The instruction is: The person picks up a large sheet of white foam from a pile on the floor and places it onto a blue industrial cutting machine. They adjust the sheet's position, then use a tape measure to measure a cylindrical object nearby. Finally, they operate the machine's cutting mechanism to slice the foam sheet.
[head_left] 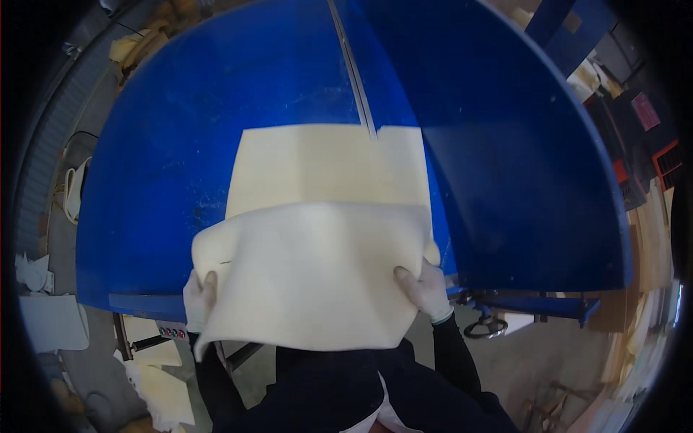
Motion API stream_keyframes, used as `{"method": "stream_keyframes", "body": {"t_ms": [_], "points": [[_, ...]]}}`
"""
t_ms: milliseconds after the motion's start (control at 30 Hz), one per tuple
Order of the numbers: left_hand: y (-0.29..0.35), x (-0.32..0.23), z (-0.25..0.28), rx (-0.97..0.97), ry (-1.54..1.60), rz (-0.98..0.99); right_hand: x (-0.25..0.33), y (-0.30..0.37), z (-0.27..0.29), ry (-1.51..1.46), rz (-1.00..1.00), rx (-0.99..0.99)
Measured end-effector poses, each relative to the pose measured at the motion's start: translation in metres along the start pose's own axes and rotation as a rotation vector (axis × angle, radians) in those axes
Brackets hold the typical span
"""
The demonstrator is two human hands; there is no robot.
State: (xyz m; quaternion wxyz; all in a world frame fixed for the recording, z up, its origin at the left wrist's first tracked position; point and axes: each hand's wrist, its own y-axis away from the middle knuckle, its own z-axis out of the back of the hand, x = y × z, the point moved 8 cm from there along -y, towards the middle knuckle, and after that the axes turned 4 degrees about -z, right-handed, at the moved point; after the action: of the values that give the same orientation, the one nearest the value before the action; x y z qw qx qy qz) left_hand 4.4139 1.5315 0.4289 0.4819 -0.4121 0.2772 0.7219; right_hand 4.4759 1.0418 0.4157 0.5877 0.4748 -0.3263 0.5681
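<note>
A large cream sheet, which looks like foam point(317, 274), is folded or bowed up in front of my body, its near edge sagging over my lap. My left hand point(200, 299), in a pale glove, grips its left side with the thumb on top. On the other side, my gloved right hand point(427, 290) clasps the right edge, thumb also on top. Beyond the raised part, a flat cream piece point(325, 162) lies on the blue table point(173, 159); whether both are one sheet cannot be made out. A narrow metal strip point(354, 72) ends over its far edge.
A big dark blue panel point(520, 159) rises along the right. Below it sits a black handwheel point(486, 329). A small box with coloured buttons point(172, 333) is under the table's front left edge. Foam scraps point(162, 393) lie on the floor at left; stacked sheets point(653, 274) stand far right.
</note>
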Motion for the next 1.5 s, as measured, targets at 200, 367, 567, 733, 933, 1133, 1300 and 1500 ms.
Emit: {"method": "stream_keyframes", "body": {"t_ms": [200, 367, 567, 733, 933, 1133, 1300, 1500], "points": [[0.006, 0.001, -0.001, -0.202, -0.636, -0.198, -0.002, 0.003, -0.015, -0.173, 0.022, -0.032], [-0.004, 0.009, -0.002, -0.246, -0.507, -0.086, -0.017, -0.013, -0.022, -0.186, 0.009, -0.178], [-0.023, 0.002, -0.001, -0.311, -0.402, -0.173, -0.022, -0.027, -0.026, -0.24, 0.068, -0.387], [-0.019, -0.007, -0.009, -0.361, -0.324, -0.217, -0.034, -0.026, -0.025, -0.26, 0.079, -0.49], [-0.008, 0.009, -0.008, -0.363, -0.433, -0.224, -0.05, -0.027, -0.028, -0.376, 0.12, -0.371], [0.012, 0.002, -0.006, -0.35, -0.551, -0.212, -0.026, 0.001, -0.028, -0.47, 0.119, -0.189], [0.013, 0.02, 0.006, -0.326, -0.566, -0.203, -0.044, -0.021, -0.045, -0.379, 0.186, -0.098], [0.007, 0.019, -0.003, -0.31, -0.556, -0.191, -0.038, -0.008, -0.032, -0.404, 0.204, -0.111]]}}
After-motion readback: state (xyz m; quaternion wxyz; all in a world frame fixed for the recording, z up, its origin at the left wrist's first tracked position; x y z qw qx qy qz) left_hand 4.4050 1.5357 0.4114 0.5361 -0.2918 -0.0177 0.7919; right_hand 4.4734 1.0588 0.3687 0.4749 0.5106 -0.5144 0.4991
